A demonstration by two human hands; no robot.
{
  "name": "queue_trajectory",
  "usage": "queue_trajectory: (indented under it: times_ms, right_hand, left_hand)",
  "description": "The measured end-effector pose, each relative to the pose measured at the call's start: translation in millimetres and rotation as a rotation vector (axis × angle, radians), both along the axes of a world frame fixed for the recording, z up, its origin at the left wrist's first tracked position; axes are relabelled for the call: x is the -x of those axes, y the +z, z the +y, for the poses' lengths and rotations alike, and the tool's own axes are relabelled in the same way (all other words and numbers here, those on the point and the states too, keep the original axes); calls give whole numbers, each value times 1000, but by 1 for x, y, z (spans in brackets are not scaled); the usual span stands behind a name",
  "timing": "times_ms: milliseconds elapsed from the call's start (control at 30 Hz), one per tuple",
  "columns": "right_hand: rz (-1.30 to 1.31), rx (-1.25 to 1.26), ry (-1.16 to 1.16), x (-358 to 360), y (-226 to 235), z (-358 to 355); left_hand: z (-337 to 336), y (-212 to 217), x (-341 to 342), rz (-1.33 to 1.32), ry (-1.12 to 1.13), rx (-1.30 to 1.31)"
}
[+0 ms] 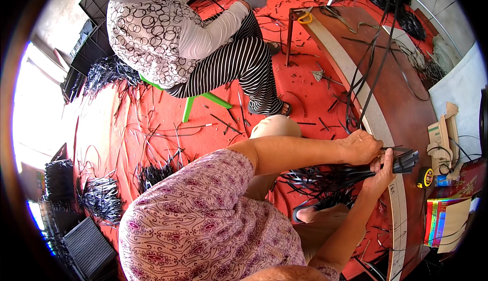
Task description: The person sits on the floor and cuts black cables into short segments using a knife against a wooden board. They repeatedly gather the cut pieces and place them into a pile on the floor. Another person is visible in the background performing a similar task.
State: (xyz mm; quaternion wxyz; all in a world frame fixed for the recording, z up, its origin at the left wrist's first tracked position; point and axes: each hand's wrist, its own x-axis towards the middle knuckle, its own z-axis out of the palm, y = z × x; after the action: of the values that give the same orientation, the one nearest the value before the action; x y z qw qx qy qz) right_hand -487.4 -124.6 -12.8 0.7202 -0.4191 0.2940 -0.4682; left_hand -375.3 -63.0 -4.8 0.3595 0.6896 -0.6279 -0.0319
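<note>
Two hands, left hand (360, 148) and right hand (382, 171), fingers clamped on one bundle of black strips (351, 173); strip count unreadable.

Dangling black strips (373, 72) crowd above, bare tabletop (406, 108) beyond, tape measure (425, 177) right

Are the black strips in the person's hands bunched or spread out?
Bunched: the strips are gripped together between left hand and right hand, fanning loose only beyond the grip.
</note>
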Motion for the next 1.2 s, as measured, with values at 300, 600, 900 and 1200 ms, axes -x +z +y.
queue_trajectory:
  times_ms: [300,600,900,1200]
  right_hand:
    - [3,-5,5,-3,2,-1]
    - [7,-7,3,-4,3,0]
    - [18,-21,-9,-7,4,-1]
    - [107,60,-73,-10,3,-3]
  left_hand:
    - [-2,-1,-3,-3,-3,10]
    - [-2,-2,-4,-22,-8,-2]
    - [-6,-5,-7,-12,-11,-8]
    - [-4,0,-8,-33,-13,-8]
